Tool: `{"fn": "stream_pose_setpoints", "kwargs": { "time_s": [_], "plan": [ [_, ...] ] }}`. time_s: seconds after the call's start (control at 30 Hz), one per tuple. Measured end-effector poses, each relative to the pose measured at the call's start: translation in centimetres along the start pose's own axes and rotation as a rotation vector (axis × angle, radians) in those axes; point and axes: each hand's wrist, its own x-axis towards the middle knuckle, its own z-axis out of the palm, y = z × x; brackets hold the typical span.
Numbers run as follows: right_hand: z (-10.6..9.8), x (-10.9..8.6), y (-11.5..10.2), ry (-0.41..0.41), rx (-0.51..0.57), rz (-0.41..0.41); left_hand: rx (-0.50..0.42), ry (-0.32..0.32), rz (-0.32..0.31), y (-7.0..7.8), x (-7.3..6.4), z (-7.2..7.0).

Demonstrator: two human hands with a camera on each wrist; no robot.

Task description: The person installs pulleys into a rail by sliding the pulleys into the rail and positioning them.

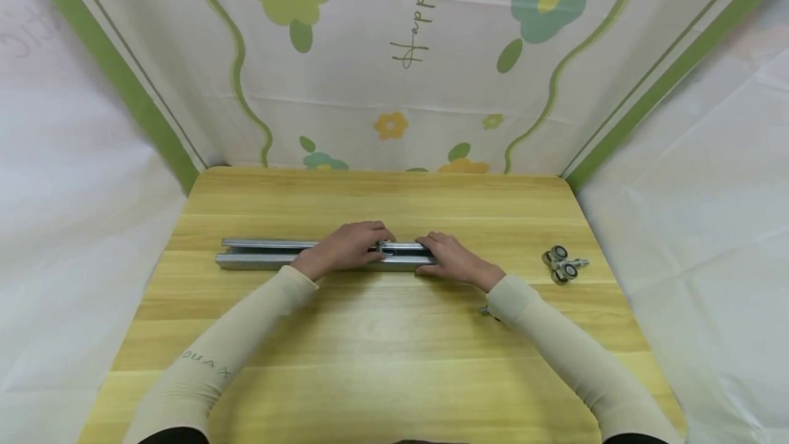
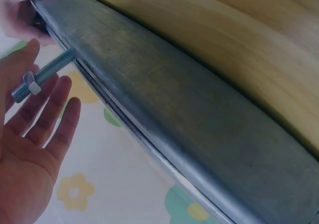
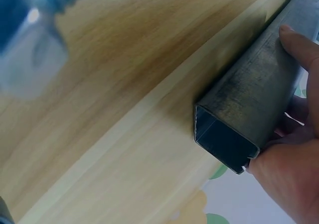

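Observation:
A long grey metal channel rail (image 1: 265, 262) with a slot along one side lies crosswise on the table. Near its right end my right hand (image 1: 456, 260) grips it, thumb on one face and fingers round the other side; the right wrist view shows the rail's square hollow end (image 3: 227, 139). My left hand (image 1: 348, 247) is at the slot, right by a threaded bolt (image 2: 55, 67) that sticks out of it. A hex nut (image 2: 32, 83) sits near the bolt's tip. The left fingers (image 2: 62, 129) are extended and loosely spread around the bolt. The bolt's inner end is hidden inside the rail.
To the right on the wooden table (image 1: 370, 362) lies a roller trolley (image 1: 561, 266) with several small wheels and a bolt. Another small metal piece (image 1: 485, 310) is partly covered by the right sleeve. White patterned fabric (image 1: 370, 74) stands behind the table and along both sides.

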Motion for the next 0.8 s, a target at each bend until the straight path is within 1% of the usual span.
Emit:
{"fn": "stream_pose_setpoints", "kwargs": {
  "time_s": [0.13, 0.27, 0.47, 0.63, 0.8],
  "plan": [
    [0.17, 0.03, 0.17, 0.005, -0.008, 0.003, -0.012, 0.008, -0.014, 0.09, 0.13, 0.07],
    [0.20, 0.06, 0.25, 0.007, -0.007, 0.001, -0.022, 0.020, -0.014, -0.09, 0.20, 0.23],
    [0.25, 0.10, 0.23, 0.011, -0.012, 0.002, -0.007, 0.021, -0.024, -0.22, 0.20, 0.25],
    [0.46, 0.11, 0.29, 0.018, -0.019, 0.007, -0.014, 0.031, -0.024, -0.25, -0.07, 0.14],
    [0.40, 0.04, 0.12, 0.012, -0.017, 0.020, -0.028, 0.045, -0.036, -0.33, -0.59, -0.17]
  ]
}}
